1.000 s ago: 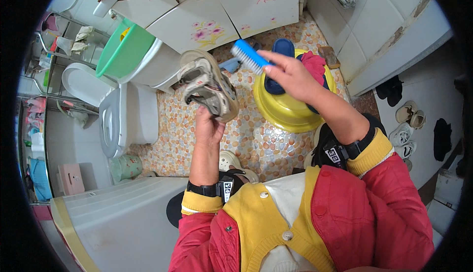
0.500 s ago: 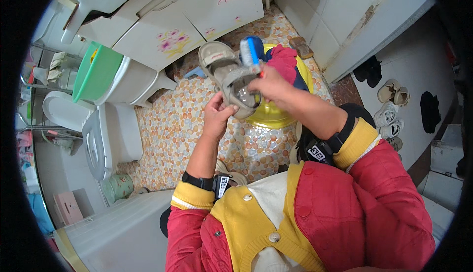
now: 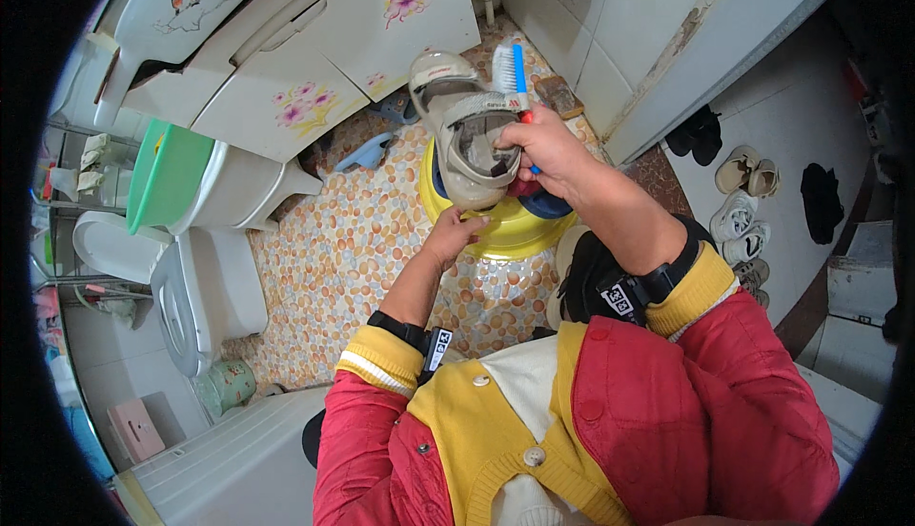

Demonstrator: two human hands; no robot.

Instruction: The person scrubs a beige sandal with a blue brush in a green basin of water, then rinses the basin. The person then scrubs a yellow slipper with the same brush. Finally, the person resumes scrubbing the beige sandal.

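a beige sandal point(image 3: 474, 192) with broad straps, a rounded near end and a grey inside is held over a yellow basin point(image 3: 505, 240); a right hand point(image 3: 553, 156) clasps a blue brush point(image 3: 520, 69) with white bristles, thumb against the shoe's open side, while a left hand point(image 3: 450, 235) meets the near end from below, its hold unclear from this angle.

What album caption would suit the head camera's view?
Right hand grips a blue white-bristled brush by a beige strapped sandal, left hand at its near end, over a round yellow basin.
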